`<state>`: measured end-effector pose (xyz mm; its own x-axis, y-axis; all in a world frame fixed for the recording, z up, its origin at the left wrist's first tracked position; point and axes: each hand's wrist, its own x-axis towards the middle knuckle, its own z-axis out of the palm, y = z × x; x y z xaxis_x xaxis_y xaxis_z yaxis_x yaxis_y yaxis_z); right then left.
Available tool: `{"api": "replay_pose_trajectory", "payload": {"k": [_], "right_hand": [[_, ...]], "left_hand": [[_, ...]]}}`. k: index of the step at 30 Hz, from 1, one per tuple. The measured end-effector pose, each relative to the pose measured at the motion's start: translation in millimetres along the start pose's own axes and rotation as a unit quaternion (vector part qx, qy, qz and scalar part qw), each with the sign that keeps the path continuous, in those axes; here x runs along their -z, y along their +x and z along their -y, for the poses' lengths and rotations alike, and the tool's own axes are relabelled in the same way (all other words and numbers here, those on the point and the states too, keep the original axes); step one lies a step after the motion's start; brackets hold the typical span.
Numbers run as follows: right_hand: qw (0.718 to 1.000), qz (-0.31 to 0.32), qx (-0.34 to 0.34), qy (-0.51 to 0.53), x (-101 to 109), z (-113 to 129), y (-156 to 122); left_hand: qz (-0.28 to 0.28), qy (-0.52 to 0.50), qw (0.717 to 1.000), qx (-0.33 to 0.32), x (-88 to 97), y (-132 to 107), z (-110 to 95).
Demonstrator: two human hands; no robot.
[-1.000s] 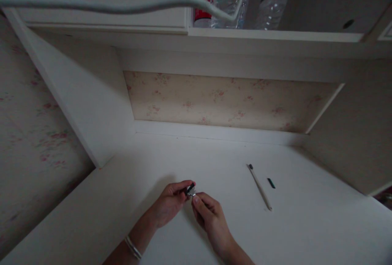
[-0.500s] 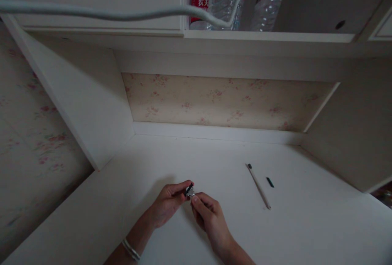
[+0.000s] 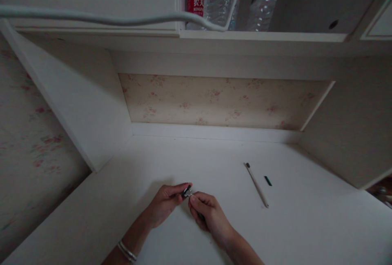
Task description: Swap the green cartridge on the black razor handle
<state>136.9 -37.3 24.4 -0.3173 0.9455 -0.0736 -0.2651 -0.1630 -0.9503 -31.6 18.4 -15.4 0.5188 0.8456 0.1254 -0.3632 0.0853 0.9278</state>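
Just above the white desktop, my left hand is closed, pinching a small black-and-silver clip-like piece between thumb and fingertips. My right hand meets it from the right, its thumb and index finger closed on the silver end. Something dark shows under the curled fingers of my right hand, too hidden to name. To the right lies a pale toothbrush with a dark head pointing away from me. Beside it rests a short dark green strip.
A white desktop spreads under my hands, with side panels left and right. Overhead, a shelf holds several plastic bottles. A thick white cable or tube crosses in front of the upper cupboard.
The whole view has shifted slightly, so things sit a little further left. Both hands keep hold of the small piece, which is turned slightly; more dark shows under my right fingers.
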Motion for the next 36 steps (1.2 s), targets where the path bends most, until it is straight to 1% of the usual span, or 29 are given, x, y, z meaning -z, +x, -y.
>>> {"api": "replay_pose_trajectory", "payload": {"k": [4, 7, 10, 13, 16, 23, 26, 28, 31, 36], "right_hand": [[0.999, 0.037, -0.014, 0.029, 0, 2, -3], [0.997, 0.06, -0.02, 0.051, -2, 0, -4], [0.995, 0.069, -0.024, 0.068, -4, -3, -5], [0.994, 0.068, -0.035, 0.082, -6, -5, -5], [0.994, 0.058, -0.039, 0.09, -7, -7, -4], [0.998, 0.017, 0.007, 0.068, -12, -10, -1], [0.999, 0.002, 0.015, 0.047, -15, -9, -3], [0.998, -0.003, 0.02, 0.052, -16, -8, -4], [0.996, -0.002, 0.004, 0.085, -15, -9, -4], [0.991, 0.033, -0.047, 0.118, -10, -7, -4]], "left_hand": [[0.025, 0.005, 1.0, -0.012, 4.6, -1, -2], [0.043, 0.001, 0.999, 0.002, 3.9, -3, -7], [0.057, -0.017, 0.998, 0.021, 2.3, -4, -10], [0.064, -0.051, 0.996, 0.025, 2.0, -3, -9], [0.059, -0.083, 0.995, 0.017, 0.4, -2, -9], [0.05, -0.115, 0.991, 0.042, -12.8, -2, -14], [0.041, -0.12, 0.991, 0.051, -12.5, -2, -13], [0.039, -0.121, 0.991, 0.053, -10.8, -2, -12], [0.037, -0.122, 0.99, 0.054, -9.5, -2, -11], [0.058, -0.121, 0.989, 0.059, -9.6, -3, -13]]}}
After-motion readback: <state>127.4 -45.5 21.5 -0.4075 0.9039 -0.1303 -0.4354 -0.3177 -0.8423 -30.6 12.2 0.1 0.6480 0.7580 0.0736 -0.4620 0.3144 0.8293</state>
